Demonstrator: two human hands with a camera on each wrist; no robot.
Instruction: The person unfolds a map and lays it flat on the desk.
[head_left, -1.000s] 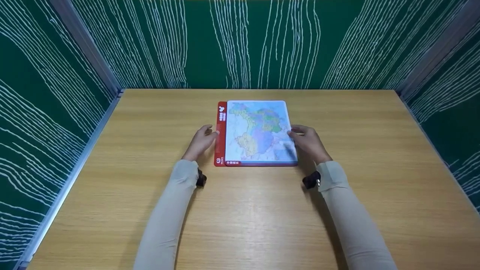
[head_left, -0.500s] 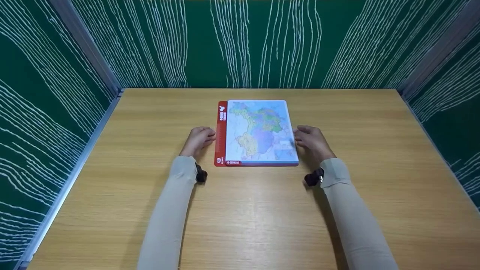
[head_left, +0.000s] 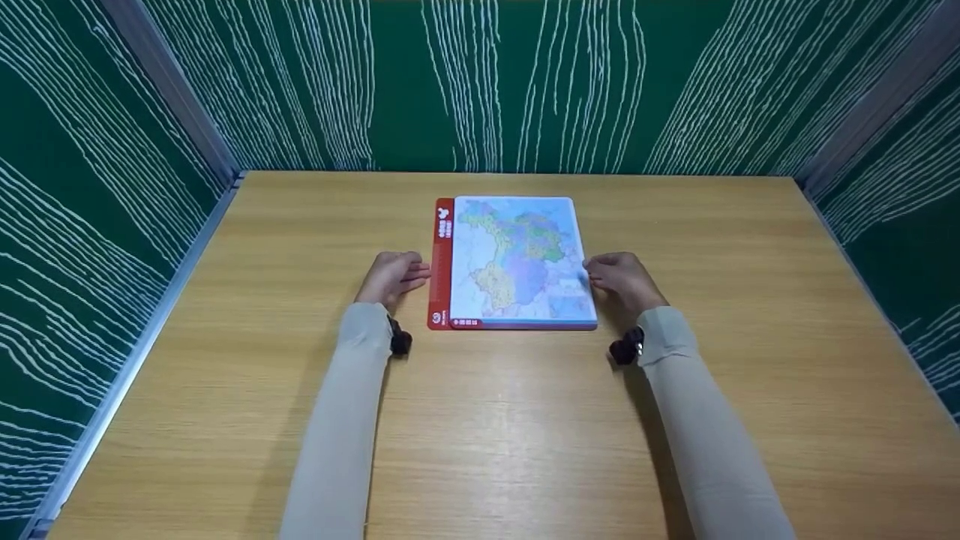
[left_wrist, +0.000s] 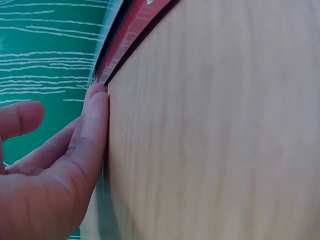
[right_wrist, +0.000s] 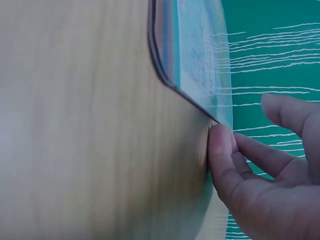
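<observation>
Reaching in to nine o'clock of the map board [head_left: 517, 262], your left hand [head_left: 390, 277] now sets its extended fingertips at the red strip [head_left: 441, 262], thumb raised clear of it, whereas a second ago the thumb met that edge. Between your hands, the map board lies face up on the wooden table [head_left: 495, 427], in much the same place as before. At three o'clock of it, your right hand [head_left: 624, 280] has likewise taken its thumb off the board, fingertips at the right edge, thumb and fingers standing apart on both hands.
</observation>
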